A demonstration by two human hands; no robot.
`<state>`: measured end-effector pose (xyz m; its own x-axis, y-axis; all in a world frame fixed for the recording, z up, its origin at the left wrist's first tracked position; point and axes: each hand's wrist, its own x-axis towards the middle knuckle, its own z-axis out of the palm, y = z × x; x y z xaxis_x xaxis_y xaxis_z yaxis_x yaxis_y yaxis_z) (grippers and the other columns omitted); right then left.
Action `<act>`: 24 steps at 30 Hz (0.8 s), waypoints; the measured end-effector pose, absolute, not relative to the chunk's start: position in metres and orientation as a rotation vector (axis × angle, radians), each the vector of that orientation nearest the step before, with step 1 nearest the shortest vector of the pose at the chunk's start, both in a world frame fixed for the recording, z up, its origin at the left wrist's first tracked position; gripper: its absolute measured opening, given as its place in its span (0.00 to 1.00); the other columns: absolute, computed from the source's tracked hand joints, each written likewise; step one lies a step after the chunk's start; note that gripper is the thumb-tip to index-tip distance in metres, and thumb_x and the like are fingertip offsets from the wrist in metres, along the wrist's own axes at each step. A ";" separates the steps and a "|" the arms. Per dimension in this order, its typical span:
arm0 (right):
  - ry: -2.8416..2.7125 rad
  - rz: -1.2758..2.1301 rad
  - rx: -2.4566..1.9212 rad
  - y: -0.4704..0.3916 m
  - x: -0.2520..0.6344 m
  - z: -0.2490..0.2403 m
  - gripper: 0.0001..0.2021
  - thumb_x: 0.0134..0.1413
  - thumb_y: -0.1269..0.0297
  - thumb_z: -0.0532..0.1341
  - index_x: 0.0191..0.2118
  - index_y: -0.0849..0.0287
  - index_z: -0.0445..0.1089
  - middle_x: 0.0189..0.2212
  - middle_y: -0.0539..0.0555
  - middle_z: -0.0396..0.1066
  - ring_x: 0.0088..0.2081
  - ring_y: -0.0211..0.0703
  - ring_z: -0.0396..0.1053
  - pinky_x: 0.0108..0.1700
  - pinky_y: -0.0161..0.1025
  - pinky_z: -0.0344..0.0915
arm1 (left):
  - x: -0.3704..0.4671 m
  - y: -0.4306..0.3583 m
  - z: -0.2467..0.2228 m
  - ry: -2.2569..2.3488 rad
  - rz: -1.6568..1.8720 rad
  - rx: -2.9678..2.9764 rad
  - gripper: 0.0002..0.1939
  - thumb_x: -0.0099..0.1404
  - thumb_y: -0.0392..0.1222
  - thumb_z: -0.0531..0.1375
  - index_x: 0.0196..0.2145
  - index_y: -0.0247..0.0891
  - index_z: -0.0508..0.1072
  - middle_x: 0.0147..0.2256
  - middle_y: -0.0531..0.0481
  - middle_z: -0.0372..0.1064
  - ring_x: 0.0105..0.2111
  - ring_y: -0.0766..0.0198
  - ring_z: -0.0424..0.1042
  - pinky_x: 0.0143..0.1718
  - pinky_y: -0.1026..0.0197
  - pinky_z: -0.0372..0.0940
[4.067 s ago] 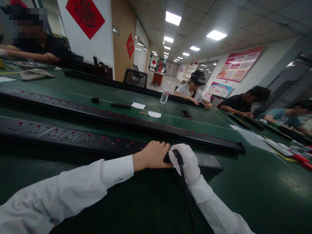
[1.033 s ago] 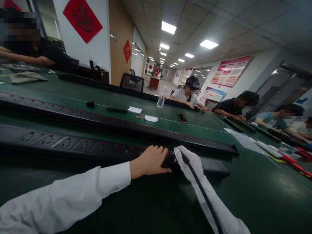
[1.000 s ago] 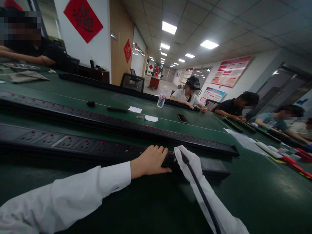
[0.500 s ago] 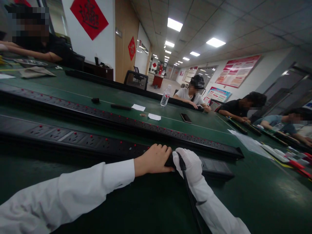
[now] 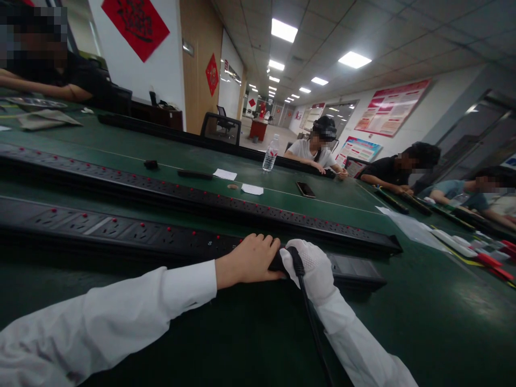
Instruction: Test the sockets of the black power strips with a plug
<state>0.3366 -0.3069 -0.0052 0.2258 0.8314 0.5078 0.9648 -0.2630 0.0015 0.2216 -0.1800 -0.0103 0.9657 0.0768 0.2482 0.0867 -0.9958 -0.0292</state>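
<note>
My bare left hand [image 5: 250, 259] is wrapped over the near black power strip [image 5: 141, 234], thumb on its front edge. My right hand [image 5: 310, 269], in a white glove, is closed on a black plug with a thick cable [image 5: 309, 317] that hangs down toward me. The plug is against the strip, right beside my left fingers; its contact side is hidden. Red dots and sockets run along the strip's top. Behind it lies a second long black strip [image 5: 193, 196], roughly parallel.
Farther back on the green table are a bottle [image 5: 271, 153], a phone [image 5: 305, 189], paper slips [image 5: 252, 189], a small black piece [image 5: 151, 165] and another long black strip [image 5: 161, 129]. Several people sit around the table. White and red parts [image 5: 487, 258] lie at the right.
The view has shifted slightly, so the room and table appear a little farther left. Both hands keep their places on the strip and plug.
</note>
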 end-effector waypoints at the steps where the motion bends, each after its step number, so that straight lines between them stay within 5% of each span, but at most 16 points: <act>1: -1.678 -0.591 -2.191 -0.307 0.337 -0.005 0.10 0.54 0.59 0.50 0.33 0.57 0.65 0.27 0.52 0.66 0.32 0.38 0.64 0.37 0.33 0.56 | 0.222 -0.180 -0.010 -0.128 -0.386 -3.073 0.34 0.56 0.65 0.44 0.48 0.33 0.59 0.42 0.39 0.64 0.37 0.52 0.66 0.34 0.55 0.58; 24: -1.704 -0.648 -2.161 -0.308 0.338 -0.005 0.11 0.53 0.58 0.51 0.33 0.57 0.65 0.27 0.52 0.66 0.30 0.37 0.64 0.35 0.32 0.55 | 0.222 -0.180 -0.009 -0.132 -0.357 -3.076 0.35 0.56 0.65 0.44 0.49 0.33 0.59 0.42 0.39 0.64 0.38 0.53 0.66 0.35 0.56 0.58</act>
